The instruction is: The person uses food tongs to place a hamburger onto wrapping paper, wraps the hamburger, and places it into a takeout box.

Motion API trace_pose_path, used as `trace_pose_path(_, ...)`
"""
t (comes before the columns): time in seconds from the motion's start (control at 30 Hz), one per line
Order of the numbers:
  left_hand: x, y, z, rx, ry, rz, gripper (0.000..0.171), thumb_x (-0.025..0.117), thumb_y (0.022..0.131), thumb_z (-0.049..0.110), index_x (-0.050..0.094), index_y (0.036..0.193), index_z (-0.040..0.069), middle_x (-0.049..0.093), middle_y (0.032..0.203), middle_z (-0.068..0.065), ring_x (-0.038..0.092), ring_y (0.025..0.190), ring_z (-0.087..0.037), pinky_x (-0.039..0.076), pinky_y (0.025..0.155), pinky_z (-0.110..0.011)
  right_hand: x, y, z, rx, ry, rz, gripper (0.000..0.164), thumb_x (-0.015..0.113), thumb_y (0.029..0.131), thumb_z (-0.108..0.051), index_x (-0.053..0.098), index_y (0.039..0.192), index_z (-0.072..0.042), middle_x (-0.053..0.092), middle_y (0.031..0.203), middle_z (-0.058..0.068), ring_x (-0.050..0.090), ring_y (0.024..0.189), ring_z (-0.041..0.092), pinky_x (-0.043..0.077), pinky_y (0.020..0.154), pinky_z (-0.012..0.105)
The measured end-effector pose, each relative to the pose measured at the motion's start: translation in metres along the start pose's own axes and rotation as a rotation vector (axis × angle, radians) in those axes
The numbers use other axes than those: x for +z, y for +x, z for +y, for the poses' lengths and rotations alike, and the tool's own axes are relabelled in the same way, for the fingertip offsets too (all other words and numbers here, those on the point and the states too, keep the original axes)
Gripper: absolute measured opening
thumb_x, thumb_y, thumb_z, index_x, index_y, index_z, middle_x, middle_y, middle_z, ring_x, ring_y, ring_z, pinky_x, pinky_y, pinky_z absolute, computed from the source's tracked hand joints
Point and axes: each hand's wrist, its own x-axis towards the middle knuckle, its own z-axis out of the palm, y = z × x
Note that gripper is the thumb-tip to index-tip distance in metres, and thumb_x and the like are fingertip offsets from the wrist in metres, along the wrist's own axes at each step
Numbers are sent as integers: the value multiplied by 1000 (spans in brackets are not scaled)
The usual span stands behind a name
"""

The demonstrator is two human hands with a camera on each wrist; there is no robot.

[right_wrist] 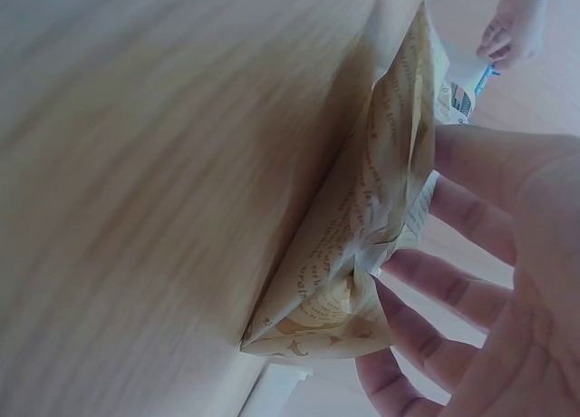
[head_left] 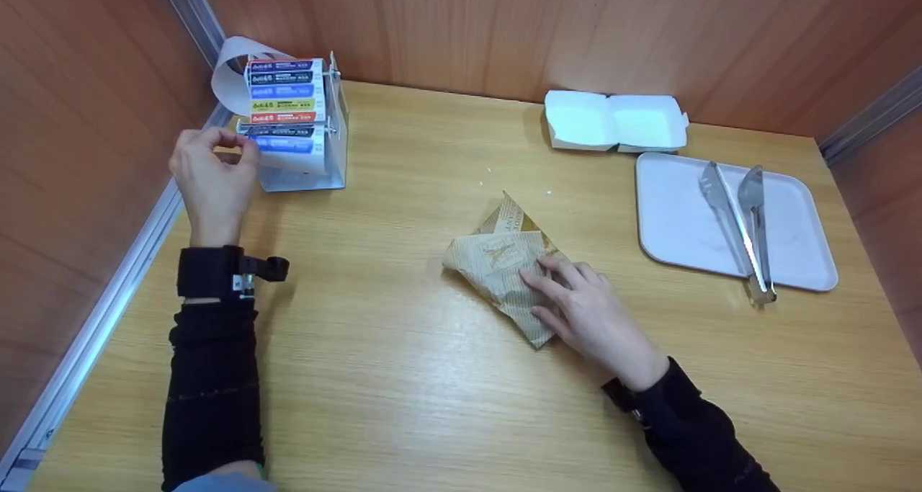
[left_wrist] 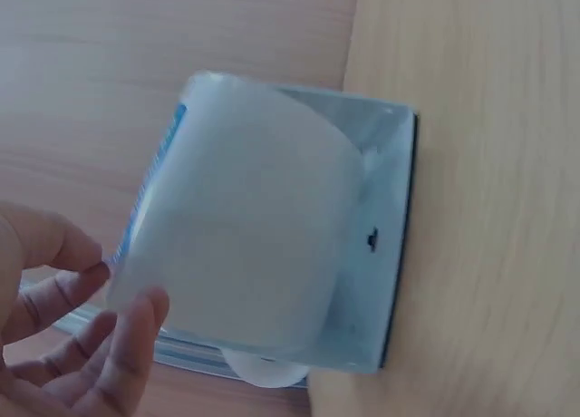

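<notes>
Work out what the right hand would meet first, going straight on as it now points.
The right hand would first meet the folded paper packet its fingers touch; beyond that, the label dispenser looks roughly in line, though depth is unclear.

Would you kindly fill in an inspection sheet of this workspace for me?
Surface: light brown wood-grain tabletop.
Job's things: folded, pointed brown printed-paper wrap; grey stand holding multicoloured label strips.
Clutter: open white clamshell box; white rectangular tray bearing silver metal tongs, one end overhanging; tiny white specks.
Hands: left hand pinches the lowest blue strip's edge; right hand rests on the wrap.
Cables: nothing seen.
Surroundings: brown wood-grain panels, silver metal framing.
</notes>
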Motion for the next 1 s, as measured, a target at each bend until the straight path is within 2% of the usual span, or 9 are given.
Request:
trace_pose_path(0.13,2,-9,13,93,57,27,32,67,104,27,77,120,2,51,109,-1,52,100,-12,47,83,-22,0,0,-1,9,-3,-20,51,80,99,-31,67,147,-21,60,153,16,64,123,40,55,103,60)
trace_pose_path(0.33,0,-23,31,219,46,77,31,69,104,27,79,118,1,61,114,-16,55,99,-18,43,81,-22,-1,1,-1,12,1,-27,50,79,100,-32,67,147,-22,60,153,14,64,125,40,56,102,60)
trace_pose_path(0.53,-6,-38,51,337,-19,100,32,71,103,27,79,114,-2,65,111,-18,62,101,-22,44,83,-21,-2,2,-2,17,15,-29,50,78,100,-32,67,147,-22,60,153,14,64,126,41,56,101,61)
trace_pose_path(0.7,-8,-47,62,397,-68,96,31,73,102,28,79,112,-1,68,109,-18,66,101,-22,43,80,-17,-2,1,-2,31,27,-41,50,77,100,-33,66,148,-23,59,155,14,62,128,41,55,103,61)
trace_pose_path(0.9,-11,-55,71,457,-145,108,31,74,101,28,78,110,-2,71,108,-19,62,95,-11,42,75,-16,-2,0,-2,23,20,-30,49,76,102,-32,66,148,-23,59,155,13,63,127,40,54,103,59)
trace_pose_path(1.0,-12,-57,75,481,-197,99,31,76,100,27,77,108,-3,71,104,-13,60,90,-3,46,74,-16,-2,0,-2,22,15,-25,49,77,101,-32,67,148,-22,59,154,13,64,126,40,54,102,59)
